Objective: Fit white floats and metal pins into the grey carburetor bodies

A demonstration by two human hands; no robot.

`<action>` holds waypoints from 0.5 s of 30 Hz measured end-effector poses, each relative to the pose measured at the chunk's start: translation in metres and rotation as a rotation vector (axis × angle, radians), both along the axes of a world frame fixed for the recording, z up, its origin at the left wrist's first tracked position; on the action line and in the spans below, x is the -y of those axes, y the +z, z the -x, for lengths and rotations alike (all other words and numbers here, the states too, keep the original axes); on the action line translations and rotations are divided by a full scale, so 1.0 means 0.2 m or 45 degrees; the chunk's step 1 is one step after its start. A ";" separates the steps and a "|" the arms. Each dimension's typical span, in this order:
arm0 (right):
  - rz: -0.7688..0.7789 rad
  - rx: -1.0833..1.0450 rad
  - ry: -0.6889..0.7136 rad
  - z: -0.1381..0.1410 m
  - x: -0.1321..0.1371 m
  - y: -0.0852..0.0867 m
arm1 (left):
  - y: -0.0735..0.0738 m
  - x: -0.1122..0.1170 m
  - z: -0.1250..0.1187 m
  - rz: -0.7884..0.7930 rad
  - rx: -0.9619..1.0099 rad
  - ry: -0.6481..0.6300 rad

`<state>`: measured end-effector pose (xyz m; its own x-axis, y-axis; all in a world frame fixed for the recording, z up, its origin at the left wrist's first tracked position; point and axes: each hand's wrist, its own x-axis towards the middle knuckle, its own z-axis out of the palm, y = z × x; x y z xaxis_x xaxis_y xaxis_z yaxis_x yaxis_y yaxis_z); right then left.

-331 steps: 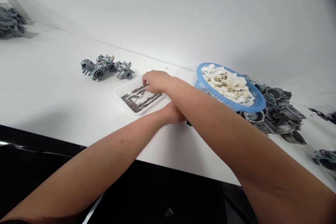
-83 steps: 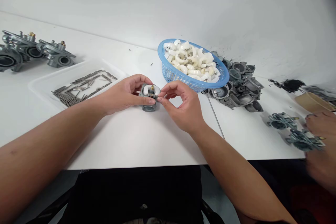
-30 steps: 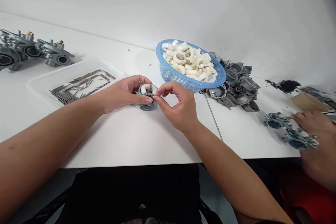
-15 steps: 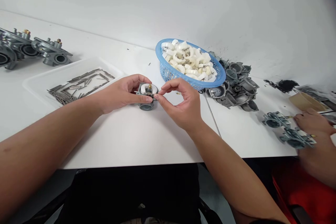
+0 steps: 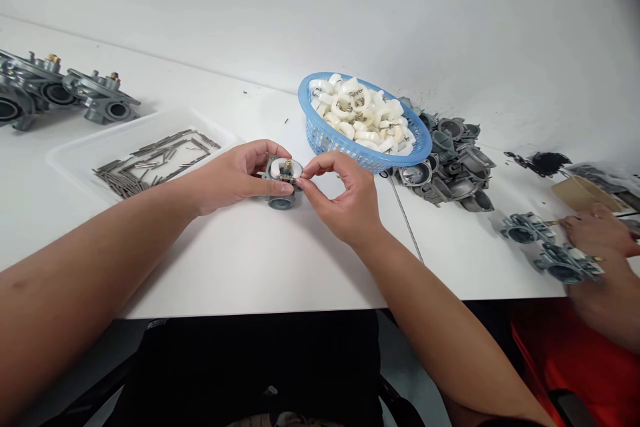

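A grey metal carburetor body (image 5: 281,202) stands on the white table in front of me, a white float (image 5: 278,169) set in its top around a brass piece. My left hand (image 5: 250,173) grips it from the left, thumb along the near side and fingers behind. On the right, my right hand (image 5: 343,197) pinches thumb and forefinger together against the carburetor's edge beside the float. Whatever lies between those fingertips is too small or covered to make out.
A white tray (image 5: 65,159) with thin metal pins (image 5: 125,177) stands at left, near several carburetor bodies (image 5: 103,97). Behind my right hand is a blue basket (image 5: 330,140) of white floats (image 5: 360,113), with piled metal bowls (image 5: 455,160) beside it. A co-worker's hand (image 5: 597,230) is at far right by two carburetors (image 5: 565,263).
Both hands keep nearly the same hold on the carburetor. The whole view has shifted slightly; the right fingertips stay pressed at the carburetor's right edge.
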<state>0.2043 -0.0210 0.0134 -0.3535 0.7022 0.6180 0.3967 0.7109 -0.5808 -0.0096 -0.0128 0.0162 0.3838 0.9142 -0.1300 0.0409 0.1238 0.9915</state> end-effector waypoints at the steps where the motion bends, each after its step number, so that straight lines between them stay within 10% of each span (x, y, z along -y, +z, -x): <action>1: 0.008 0.000 0.000 0.00 0.00 0.00 | 0.00 0.00 0.00 -0.009 -0.007 0.004; 15: -0.007 -0.034 -0.007 -0.02 0.00 0.02 | -0.03 -0.01 0.01 -0.052 0.011 -0.019</action>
